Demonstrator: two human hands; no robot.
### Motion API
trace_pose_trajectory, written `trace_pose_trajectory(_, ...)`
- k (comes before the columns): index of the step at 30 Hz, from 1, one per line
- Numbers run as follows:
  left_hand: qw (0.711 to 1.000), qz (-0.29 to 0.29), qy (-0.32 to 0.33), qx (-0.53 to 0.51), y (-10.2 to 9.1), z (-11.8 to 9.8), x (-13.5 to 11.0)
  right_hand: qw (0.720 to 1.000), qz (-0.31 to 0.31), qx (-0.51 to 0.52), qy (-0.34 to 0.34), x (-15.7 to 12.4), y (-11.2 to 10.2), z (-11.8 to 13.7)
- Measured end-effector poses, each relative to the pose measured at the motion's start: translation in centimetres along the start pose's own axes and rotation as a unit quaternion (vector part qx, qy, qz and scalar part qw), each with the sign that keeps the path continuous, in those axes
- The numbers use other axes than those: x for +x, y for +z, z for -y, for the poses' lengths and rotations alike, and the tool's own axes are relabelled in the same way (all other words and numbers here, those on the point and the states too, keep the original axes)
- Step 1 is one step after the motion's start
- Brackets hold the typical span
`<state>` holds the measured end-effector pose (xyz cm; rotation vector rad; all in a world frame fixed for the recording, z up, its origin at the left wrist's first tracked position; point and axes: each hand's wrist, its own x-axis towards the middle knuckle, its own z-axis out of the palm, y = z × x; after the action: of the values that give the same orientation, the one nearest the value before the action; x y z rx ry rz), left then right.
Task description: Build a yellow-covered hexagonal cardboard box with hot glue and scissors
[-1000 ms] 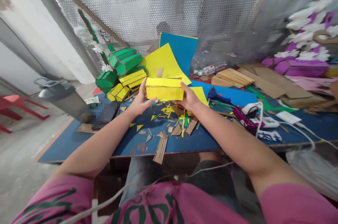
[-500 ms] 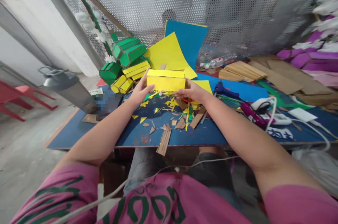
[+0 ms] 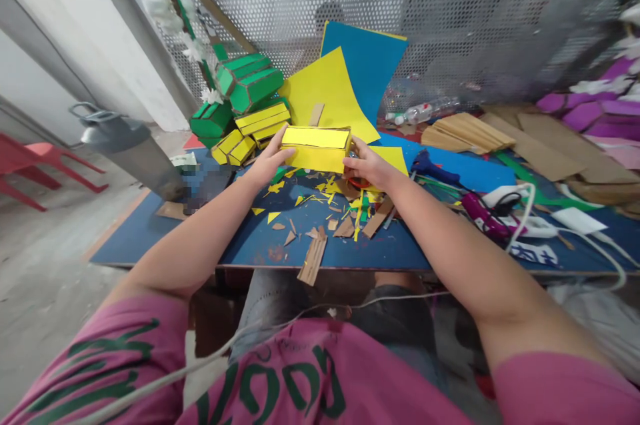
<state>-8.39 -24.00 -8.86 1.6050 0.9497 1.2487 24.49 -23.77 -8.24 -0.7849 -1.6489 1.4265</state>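
A yellow paper-covered box (image 3: 316,148) is held just above the blue table (image 3: 150,238), between both my hands. My left hand (image 3: 270,161) presses its left end with the thumb along the front face. My right hand (image 3: 367,161) grips the right end, fingers curled round the corner. Yellow and brown paper scraps (image 3: 320,211) lie on the table under the box.
Green and yellow covered boxes (image 3: 240,111) are stacked at the back left, with yellow and blue sheets (image 3: 350,78) leaning on the perforated metal screen. A blue glue gun (image 3: 433,168), a purple tool (image 3: 483,218), white cables and cardboard pieces (image 3: 500,138) lie to the right. A grey canister (image 3: 127,148) stands left.
The box has been turned and carried slightly away from me; my right hand shifted from under the box back to its right end. The camera tilted a little.
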Motion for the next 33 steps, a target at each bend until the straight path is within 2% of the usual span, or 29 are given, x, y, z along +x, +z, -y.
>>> trace_pose_trajectory(3, 0.998, -0.037, -0.045, -0.017, -0.2, 0.2, 0.2, 0.998, 0.010, -0.055, -0.014, 0.2, -0.2, -0.5)
trace_pose_trajectory(6, 0.997, -0.046, -0.060, -0.016, -0.3, 0.2, 0.3, 0.989, 0.006, -0.140, -0.049, 0.2, -0.2, -0.8)
trace_pose_trajectory(10, 0.998, -0.046, -0.043, -0.013, -0.2, 0.3, 0.4, 0.960, -0.008, -0.269, -0.075, 0.0, 0.1, -0.8)
trace_pose_trajectory(16, 0.997, -0.079, -0.008, 0.001, -0.2, 0.0, 0.5, 0.925, 0.028, -0.359, -0.122, -0.5, 0.6, 0.3)
trace_pose_trajectory(22, 0.998, -0.054, 0.011, 0.013, -0.7, 0.6, 0.9, 0.903, 0.034, -0.398, -0.158, -0.5, 0.3, 0.3)
trace_pose_trajectory(24, 0.997, -0.058, 0.041, 0.031, -1.0, 0.3, 0.9, 0.900, 0.040, -0.400, -0.169, -0.4, 0.3, 0.2)
trace_pose_trajectory(26, 0.989, -0.060, 0.101, 0.090, -1.1, -0.9, 0.3, 0.900, 0.040, -0.398, -0.175, -0.5, 0.3, 0.2)
trace_pose_trajectory(29, 0.950, -0.050, 0.215, 0.221, -0.6, -4.2, -1.5, 0.907, 0.031, -0.386, -0.166, -0.5, 0.4, 0.2)
trace_pose_trajectory(31, 0.928, -0.005, 0.246, 0.281, 0.2, -6.4, -2.7, 0.909, 0.031, -0.383, -0.162, -0.5, 0.4, 0.1)
trace_pose_trajectory(33, 0.892, 0.082, 0.300, 0.328, 1.3, -7.7, -3.4, 0.906, 0.032, -0.387, -0.171, -0.3, 0.4, -0.1)
